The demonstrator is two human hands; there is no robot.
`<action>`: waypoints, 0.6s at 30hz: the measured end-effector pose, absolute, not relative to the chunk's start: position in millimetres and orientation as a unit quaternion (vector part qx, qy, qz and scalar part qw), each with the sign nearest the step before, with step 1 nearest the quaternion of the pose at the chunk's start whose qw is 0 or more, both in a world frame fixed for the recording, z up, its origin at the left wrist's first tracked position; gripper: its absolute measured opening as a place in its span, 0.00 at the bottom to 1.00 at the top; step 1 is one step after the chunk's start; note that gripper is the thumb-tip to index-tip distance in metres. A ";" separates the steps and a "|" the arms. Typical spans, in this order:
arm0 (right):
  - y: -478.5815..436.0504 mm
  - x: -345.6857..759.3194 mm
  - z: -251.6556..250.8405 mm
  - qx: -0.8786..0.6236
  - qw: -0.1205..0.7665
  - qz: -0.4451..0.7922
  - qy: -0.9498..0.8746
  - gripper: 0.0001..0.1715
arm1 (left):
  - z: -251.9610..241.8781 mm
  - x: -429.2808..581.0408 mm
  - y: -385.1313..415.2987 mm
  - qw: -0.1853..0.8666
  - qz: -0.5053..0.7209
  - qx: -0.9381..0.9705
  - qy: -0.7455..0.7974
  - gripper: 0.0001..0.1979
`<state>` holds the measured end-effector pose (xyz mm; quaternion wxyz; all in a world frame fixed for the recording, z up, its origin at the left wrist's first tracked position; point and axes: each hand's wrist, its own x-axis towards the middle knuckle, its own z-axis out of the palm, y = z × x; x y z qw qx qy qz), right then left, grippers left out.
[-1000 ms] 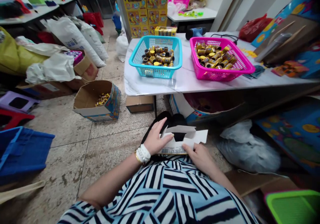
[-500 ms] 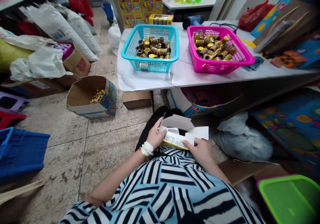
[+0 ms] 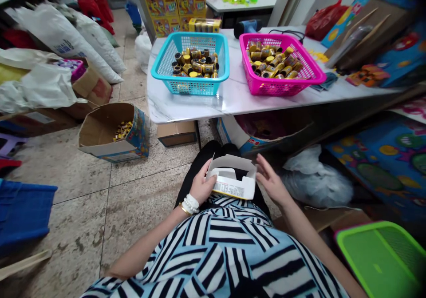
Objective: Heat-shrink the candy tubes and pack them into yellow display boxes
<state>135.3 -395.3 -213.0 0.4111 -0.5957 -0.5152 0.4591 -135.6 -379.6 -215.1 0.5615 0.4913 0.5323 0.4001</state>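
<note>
Over my lap is a small cardboard box [image 3: 234, 188], white inside with print and a yellow edge outside, its flaps standing up. My left hand [image 3: 202, 186] grips the box's left end, thumb on the near wall. At the right end, my right hand [image 3: 270, 181] has its fingers apart beside the flap; whether a fingertip touches it I cannot tell. On the table ahead, a turquoise basket [image 3: 190, 87] and a pink basket [image 3: 282, 87] both hold many small yellow-and-black cylinders [image 3: 196, 65].
The marble-patterned table [image 3: 186, 109] has its front edge just beyond my knees. An open carton [image 3: 96, 131] with small yellow pieces stands on the floor to the left. A blue crate [image 3: 26, 211] is at far left, a green lid-like tray [image 3: 376, 262] at lower right. Yellow boxes [image 3: 161, 5] are stacked behind.
My right hand has come off the box's near wall and moved to its right end, fingers spreading. The right flap, folded outward before, now stands up. My left hand keeps its hold.
</note>
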 end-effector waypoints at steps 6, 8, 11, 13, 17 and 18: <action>-371.9 107.3 -210.1 -0.602 0.401 0.537 -0.435 0.44 | -221.0 -144.6 -379.7 0.552 0.401 0.481 0.551 0.32; -376.0 103.7 -207.7 -0.613 0.387 0.531 -0.439 0.42 | -221.4 -143.8 -380.6 0.550 0.401 0.487 0.547 0.32; -383.1 101.8 -208.8 -0.696 0.300 0.437 -0.484 0.40 | -220.9 -138.3 -381.4 0.546 0.391 0.508 0.539 0.33; -385.6 100.3 -211.4 -0.754 0.231 0.355 -0.502 0.39 | -220.5 -134.9 -381.6 0.541 0.383 0.519 0.540 0.34; -384.9 99.7 -215.4 -0.774 0.213 0.330 -0.496 0.32 | -219.8 -135.4 -381.6 0.537 0.373 0.526 0.544 0.33; -384.2 100.8 -215.5 -0.771 0.224 0.337 -0.492 0.31 | -219.7 -136.8 -381.9 0.538 0.373 0.527 0.542 0.32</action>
